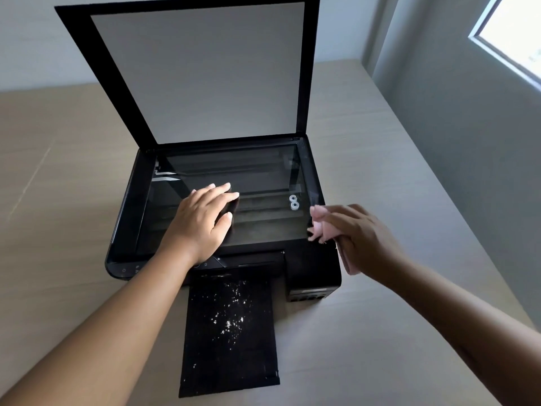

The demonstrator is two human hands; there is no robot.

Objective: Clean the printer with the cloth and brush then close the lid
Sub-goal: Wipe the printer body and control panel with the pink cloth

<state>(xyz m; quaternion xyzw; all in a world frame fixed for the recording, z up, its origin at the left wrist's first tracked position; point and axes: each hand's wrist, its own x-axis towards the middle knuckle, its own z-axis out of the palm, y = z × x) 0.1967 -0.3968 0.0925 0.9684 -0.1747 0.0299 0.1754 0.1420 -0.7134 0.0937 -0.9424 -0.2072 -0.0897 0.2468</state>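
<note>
1. Resting flat on the left half of the glass (263, 183), the left hand (202, 218) has straight fingers and holds nothing. It probably steadies the printer (124, 218).
2. The glass has its long side running left to right, so a wipe would likely travel along this axis.
3. The lid (199, 71) stands open behind the glass, hinged at the back edge.
4. The tray (205, 361) sticks out in front, toward the person, with white specks (231, 320) on it.
5. The right hand (363, 235) grips the pink cloth (320, 227) with curled fingers. The cloth touches the front right corner of the glass, and the unwiped glass lies to the left of it. This hand seems ready to wipe.
6. The printer sits on a pale table (58, 171). A grey wall and a window (515, 33) are on the right. No brush is in view.
</note>
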